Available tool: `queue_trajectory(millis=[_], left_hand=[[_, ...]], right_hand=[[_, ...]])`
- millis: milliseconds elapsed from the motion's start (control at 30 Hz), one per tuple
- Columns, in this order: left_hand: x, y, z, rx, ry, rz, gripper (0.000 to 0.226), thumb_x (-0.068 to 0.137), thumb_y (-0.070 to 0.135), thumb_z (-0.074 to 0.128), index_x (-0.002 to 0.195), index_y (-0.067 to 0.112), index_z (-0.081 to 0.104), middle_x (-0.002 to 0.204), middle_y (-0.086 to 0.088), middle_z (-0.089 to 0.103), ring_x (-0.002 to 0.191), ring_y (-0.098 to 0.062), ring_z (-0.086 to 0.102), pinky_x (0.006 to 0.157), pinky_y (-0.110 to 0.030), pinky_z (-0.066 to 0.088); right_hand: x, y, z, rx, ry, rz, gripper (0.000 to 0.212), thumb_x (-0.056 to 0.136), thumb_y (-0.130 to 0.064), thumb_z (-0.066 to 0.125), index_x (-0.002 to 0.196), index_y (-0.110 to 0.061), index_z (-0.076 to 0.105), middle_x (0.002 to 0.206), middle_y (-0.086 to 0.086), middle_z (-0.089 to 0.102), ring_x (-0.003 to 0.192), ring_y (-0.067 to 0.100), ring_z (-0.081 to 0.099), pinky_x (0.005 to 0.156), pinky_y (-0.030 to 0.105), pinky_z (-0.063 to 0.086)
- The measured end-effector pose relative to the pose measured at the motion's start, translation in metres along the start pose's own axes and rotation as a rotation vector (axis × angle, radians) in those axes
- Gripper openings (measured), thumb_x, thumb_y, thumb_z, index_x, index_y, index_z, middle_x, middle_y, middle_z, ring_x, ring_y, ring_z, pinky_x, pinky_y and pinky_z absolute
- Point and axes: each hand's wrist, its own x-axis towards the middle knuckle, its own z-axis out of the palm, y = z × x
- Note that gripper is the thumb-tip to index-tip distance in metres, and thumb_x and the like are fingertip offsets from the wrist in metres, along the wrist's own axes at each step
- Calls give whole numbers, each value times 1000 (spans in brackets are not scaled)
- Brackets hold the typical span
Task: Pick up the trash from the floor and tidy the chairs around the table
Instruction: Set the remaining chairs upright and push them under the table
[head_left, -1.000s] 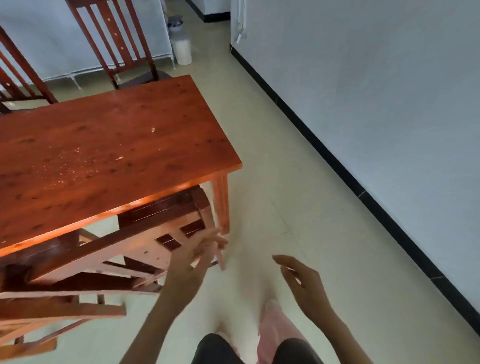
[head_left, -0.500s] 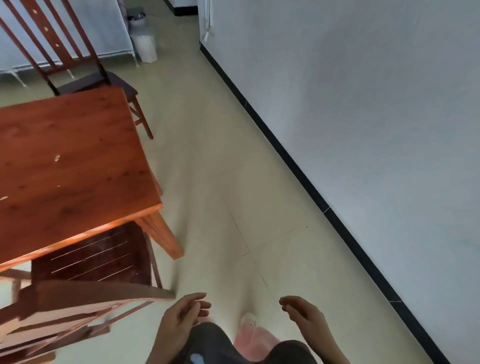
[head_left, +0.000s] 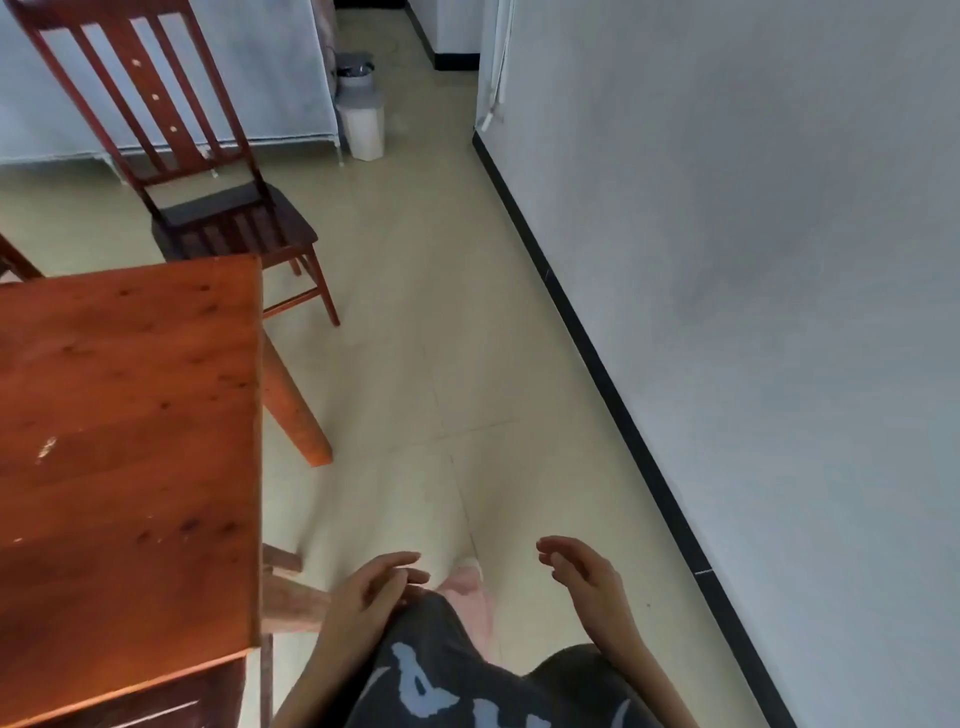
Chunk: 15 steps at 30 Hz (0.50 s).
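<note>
— Looking down past a reddish wooden table (head_left: 130, 415) cut off by the left edge, only one leg (head_left: 293, 410) fully seen, slanting to the pale tiled floor (head_left: 441, 312).

— And the hands?

— Both low in view, holding nothing. Left hand (head_left: 371, 587) with fingers loosely extended and slightly bent, hovering just above a dark trouser knee (head_left: 431, 654); contact with the cloth impossible to judge. Right hand (head_left: 584, 577) apart from it, fingers relaxed and gently curled, palm turned inward, over bare floor.

— Chairs?

— One high-backed wooden chair (head_left: 208, 197) standing beyond the table's far corner, turned out from it, seat partly covered by the tabletop, top of its back cropped by the frame. Part of a second chair (head_left: 291, 597) poking out from under the near right edge of the table, just left of the left hand; most of it hidden beneath the top. Another dark wooden piece at the bottom left corner, too cropped to name.

— Trash?

— None made out on the visible floor. A white bin (head_left: 361, 114) with a dark liner standing far back, beside a pale curtained unit (head_left: 260, 78). Small pale specks on the tabletop, too blurred to identify.

— Anything else?

— Pink footwear (head_left: 470, 592) between the hands, partly hidden by the knee. Grey wall (head_left: 753, 260) with black skirting along the right.
</note>
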Motion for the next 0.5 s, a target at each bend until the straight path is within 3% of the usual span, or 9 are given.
queue_trajectory(millis=[133, 267, 500], left_hand=[[99, 84, 4, 41, -21, 107, 31, 93, 3, 43, 95, 26, 63, 85, 18, 73, 83, -11, 69, 73, -19, 53], [180, 153, 9, -17, -21, 139, 30, 92, 0, 44, 96, 23, 63, 75, 12, 74, 75, -8, 69, 72, -17, 52], [332, 207, 4, -72, 73, 124, 31, 92, 1, 43, 101, 24, 61, 80, 14, 74, 81, -11, 69, 75, -17, 54]], right_hand=[[74, -32, -17, -16, -8, 30, 33, 90, -5, 51, 87, -36, 63, 89, -16, 72, 89, 6, 67, 90, 37, 53], [149, -66, -32, -28, -7, 45, 31, 90, -6, 51, 90, -35, 63, 96, -12, 70, 90, 3, 66, 88, 33, 53], [328, -131, -32, 7, -82, 45, 30, 90, -7, 51, 88, -33, 65, 91, -9, 71, 91, 10, 67, 86, 36, 54]])
